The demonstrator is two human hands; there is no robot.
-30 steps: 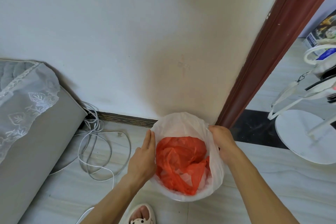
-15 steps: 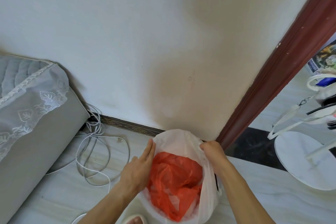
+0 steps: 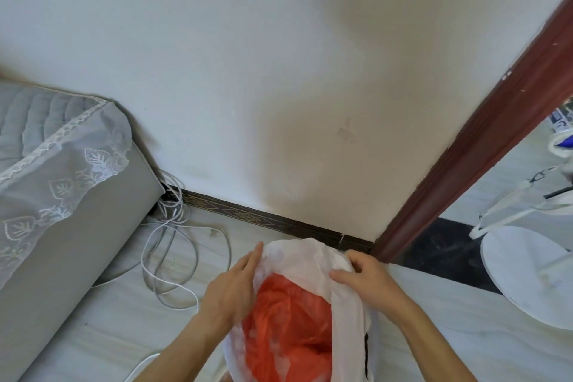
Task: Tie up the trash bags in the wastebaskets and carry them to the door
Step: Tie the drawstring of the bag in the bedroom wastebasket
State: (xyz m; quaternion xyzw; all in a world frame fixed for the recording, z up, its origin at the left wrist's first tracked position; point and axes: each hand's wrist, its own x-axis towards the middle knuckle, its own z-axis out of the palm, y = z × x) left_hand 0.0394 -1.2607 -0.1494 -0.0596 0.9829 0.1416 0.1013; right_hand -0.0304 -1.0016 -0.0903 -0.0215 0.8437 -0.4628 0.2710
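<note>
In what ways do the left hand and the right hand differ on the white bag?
The left hand lays straight fingers flat against the left side of the white bag; the right hand curls its fingers round the right edge. The left fingers point toward the wall; the right fingers bend inward. Both hands touch the bag near its rim.

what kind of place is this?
Most likely a home living room, beside a doorway: a grey sofa with a lace cover against the wall, loose cables on the floor, a dark red door frame, and a white trash bag.
</note>
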